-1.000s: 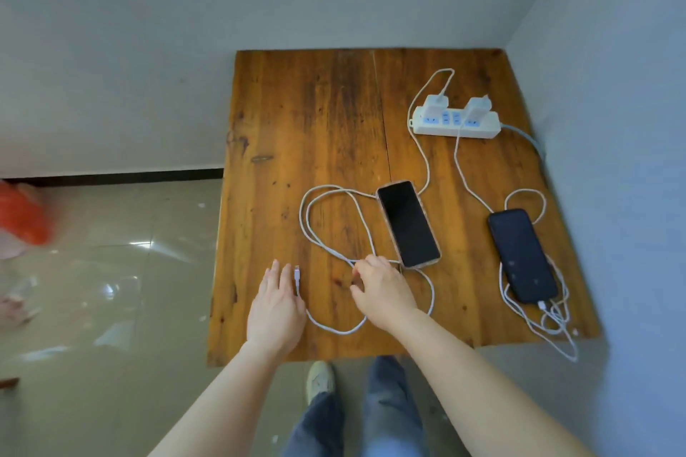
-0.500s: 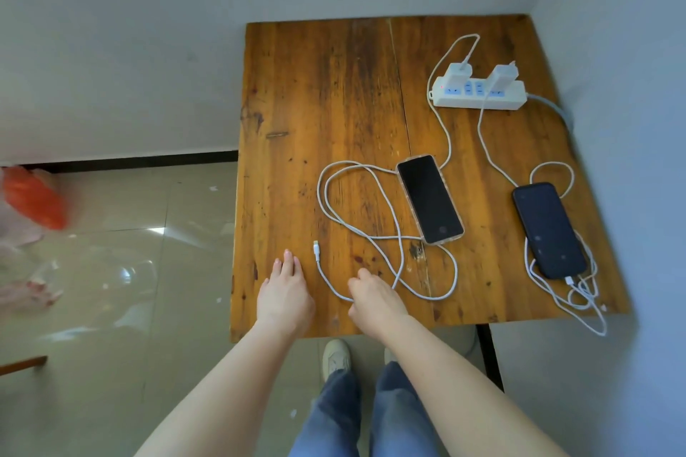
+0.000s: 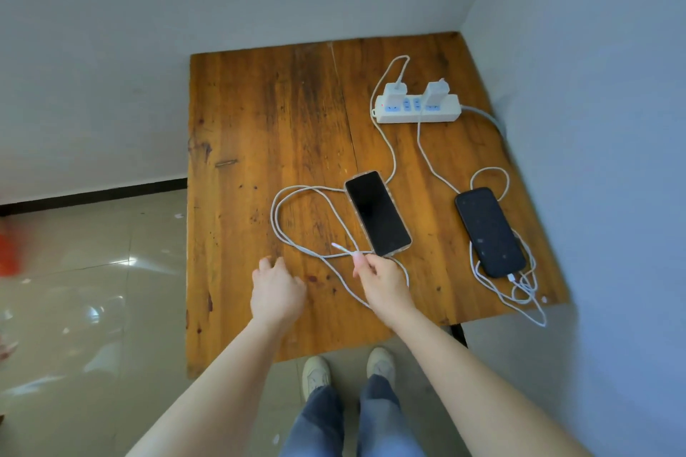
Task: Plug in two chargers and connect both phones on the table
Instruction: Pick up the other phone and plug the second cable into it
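Head view | right hand (image 3: 382, 280) pinching white cable end (image 3: 343, 249) at frame centre, beside cased phone (image 3: 378, 213) | left hand (image 3: 276, 289) hovering open over table (image 3: 260, 122) | black phone (image 3: 489, 232) lying cabled at right | both chargers (image 3: 394, 93) sitting in power strip (image 3: 417, 110), upper right

Wooden table (image 3: 260, 130) in the corner, carrying charging gear.
A white power strip (image 3: 417, 112) lay at the far right with two white chargers (image 3: 394, 93) plugged into it. A clear-cased phone (image 3: 377, 213) lay mid-table, its white cable (image 3: 293, 219) looped loosely to its left. A black phone (image 3: 489, 232) lay near the right edge with a second cable (image 3: 519, 289) plugged in, coiled at the near-right corner and partly hanging over the edge.
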Demonstrator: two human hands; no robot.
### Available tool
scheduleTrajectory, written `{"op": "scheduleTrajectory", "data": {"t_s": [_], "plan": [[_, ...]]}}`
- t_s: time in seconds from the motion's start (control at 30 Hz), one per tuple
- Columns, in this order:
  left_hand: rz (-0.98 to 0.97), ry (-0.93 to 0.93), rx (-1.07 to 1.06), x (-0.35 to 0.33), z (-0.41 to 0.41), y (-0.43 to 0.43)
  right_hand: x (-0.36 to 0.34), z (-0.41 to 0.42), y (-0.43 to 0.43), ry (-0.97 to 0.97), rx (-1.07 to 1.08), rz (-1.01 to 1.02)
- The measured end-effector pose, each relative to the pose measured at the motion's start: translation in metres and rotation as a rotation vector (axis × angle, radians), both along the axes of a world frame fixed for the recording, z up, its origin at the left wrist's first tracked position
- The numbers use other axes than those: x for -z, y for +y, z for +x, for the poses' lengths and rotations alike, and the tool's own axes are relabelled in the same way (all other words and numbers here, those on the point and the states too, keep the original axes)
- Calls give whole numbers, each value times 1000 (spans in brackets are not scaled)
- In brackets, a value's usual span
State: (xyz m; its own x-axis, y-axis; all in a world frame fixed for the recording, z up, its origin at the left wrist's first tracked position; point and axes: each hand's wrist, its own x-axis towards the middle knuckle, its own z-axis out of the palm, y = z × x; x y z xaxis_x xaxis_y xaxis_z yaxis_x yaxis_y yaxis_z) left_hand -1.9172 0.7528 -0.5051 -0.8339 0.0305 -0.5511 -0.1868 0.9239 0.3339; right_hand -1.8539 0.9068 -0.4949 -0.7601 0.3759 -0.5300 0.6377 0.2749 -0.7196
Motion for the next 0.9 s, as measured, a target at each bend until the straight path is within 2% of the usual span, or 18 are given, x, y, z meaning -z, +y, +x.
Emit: {"op": "scheduleTrajectory", "data": {"t_s": [0.1, 0.2, 0.27, 0.33, 0.47, 0.57, 0.7, 0.9], "plan": [[149, 104, -24, 0, 12, 48, -4, 5, 34, -32, 154, -39], [243, 169, 48, 1, 15, 93, -4, 14, 66, -67, 278, -118], [297, 147, 64, 4, 14, 119, -1, 20, 84, -84, 337, -111], [324, 97, -13, 7, 8, 138, 4, 25, 99, -125, 375, -105], [178, 18, -185, 16, -6, 159, 8, 33, 116, -146, 329, -92], [12, 34, -149, 20, -14, 172, 12, 38, 124, -104, 317, -69], [-29, 30, -229, 23, -26, 183, 16, 41, 132, -115, 280, -74], [293, -46, -463, 11, -26, 177, 0, 45, 137, -150, 283, -172]]}}
